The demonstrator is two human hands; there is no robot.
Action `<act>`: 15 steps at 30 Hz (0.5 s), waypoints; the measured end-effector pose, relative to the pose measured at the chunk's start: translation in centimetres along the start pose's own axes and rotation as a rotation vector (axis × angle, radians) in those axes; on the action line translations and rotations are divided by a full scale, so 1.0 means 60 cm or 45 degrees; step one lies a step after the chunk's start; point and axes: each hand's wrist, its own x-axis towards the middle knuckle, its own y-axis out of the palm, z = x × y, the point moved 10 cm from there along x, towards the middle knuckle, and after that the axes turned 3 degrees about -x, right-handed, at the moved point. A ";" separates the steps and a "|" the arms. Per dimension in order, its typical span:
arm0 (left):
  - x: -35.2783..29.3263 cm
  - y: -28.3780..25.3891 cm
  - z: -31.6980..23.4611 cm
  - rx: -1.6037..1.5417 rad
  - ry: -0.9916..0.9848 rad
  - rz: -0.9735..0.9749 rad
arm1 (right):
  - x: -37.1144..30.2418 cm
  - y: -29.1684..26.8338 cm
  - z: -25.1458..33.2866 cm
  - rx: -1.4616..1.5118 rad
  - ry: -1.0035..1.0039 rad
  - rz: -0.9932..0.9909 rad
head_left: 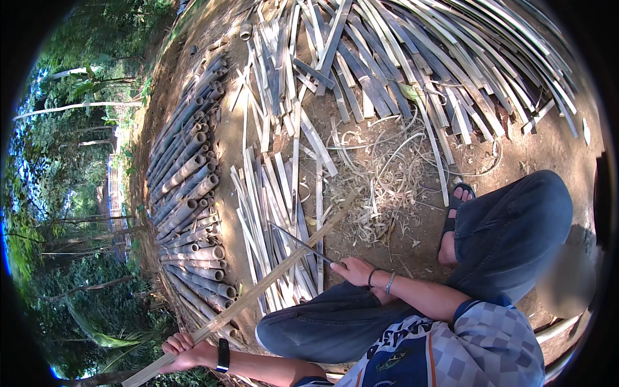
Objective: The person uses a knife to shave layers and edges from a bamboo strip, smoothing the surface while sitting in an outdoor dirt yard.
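Observation:
A long, pale split bamboo strip (255, 290) runs diagonally from the lower left up to the pile of shavings (380, 193). My left hand (184, 353), with a dark wristband, is closed around its near end. In my right hand (353, 269) is a knife (282, 231) with a long, narrow blade; the fingers hide its handle. That blade crosses the strip just left of the right hand, but whether it touches or cuts into the wood I cannot tell. My right hand is close to my bent left knee.
Split bamboo slats (367, 71) lie heaped at the far side, and a smaller bundle of slats (251, 213) lies left of the shavings. Uncut bamboo poles (187, 174) are stacked along the left. My sandalled foot (454, 213) rests on bare earth at the right.

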 end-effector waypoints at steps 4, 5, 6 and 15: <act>0.000 -0.006 -0.002 0.022 0.004 -0.035 | -0.045 0.023 0.084 0.305 0.203 0.226; -0.002 -0.003 0.000 0.014 -0.002 -0.014 | -0.031 0.029 0.112 0.179 -0.063 0.112; -0.003 0.004 0.004 0.000 -0.011 0.021 | -0.031 0.052 0.108 0.157 -0.105 0.162; -0.010 0.021 -0.011 -0.033 0.012 0.150 | 0.002 -0.012 -0.001 0.089 0.100 0.057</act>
